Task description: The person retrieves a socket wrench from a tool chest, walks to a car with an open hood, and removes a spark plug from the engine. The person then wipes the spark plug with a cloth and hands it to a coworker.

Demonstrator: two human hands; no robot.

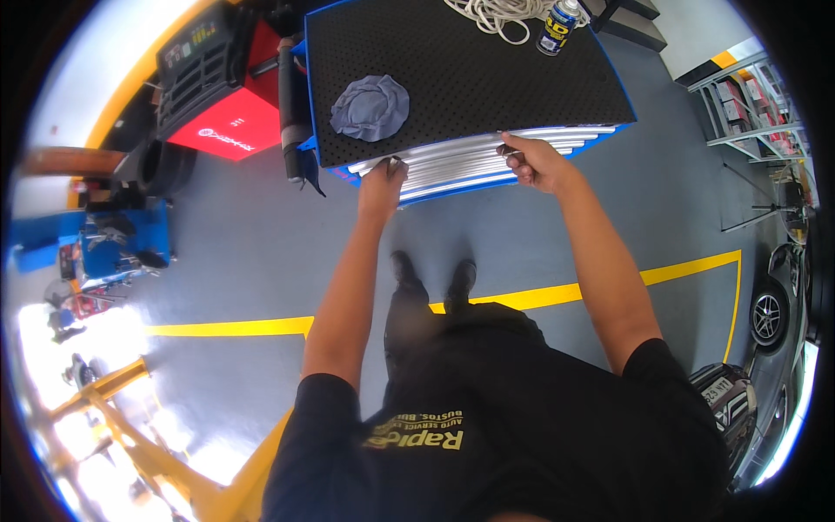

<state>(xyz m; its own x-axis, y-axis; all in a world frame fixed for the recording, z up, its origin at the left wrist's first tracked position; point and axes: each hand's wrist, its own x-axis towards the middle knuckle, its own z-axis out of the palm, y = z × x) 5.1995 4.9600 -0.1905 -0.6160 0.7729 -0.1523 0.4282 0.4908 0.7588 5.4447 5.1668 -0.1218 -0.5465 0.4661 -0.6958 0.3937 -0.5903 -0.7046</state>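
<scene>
Across the lower half of the frame, nearest the camera, spreads the person's dark shirt (557, 418), with both forearms reaching up from it. Near the upper centre, the left hand (383, 187) is curled at the left end of the silver drawer fronts (452, 163); its fingers are bent inward, but I cannot tell what they pinch. The right hand (537, 165) is at the right part of those fronts, thumb by the top edge, fingers folded; a thin shiny piece seems to show among them, though their hold is unclear. The blue-sided cabinet (313, 104) fills the upper centre. My judgement: a drawer shoved shut with fingers over its lip could nip them, and uneven pulling could jam it. Farther up, the black tabletop (478, 83) carries a crumpled grey-blue cloth (371, 108), a spray can (557, 30) and a pale coil (494, 9); a hard jolt might topple the can.
</scene>
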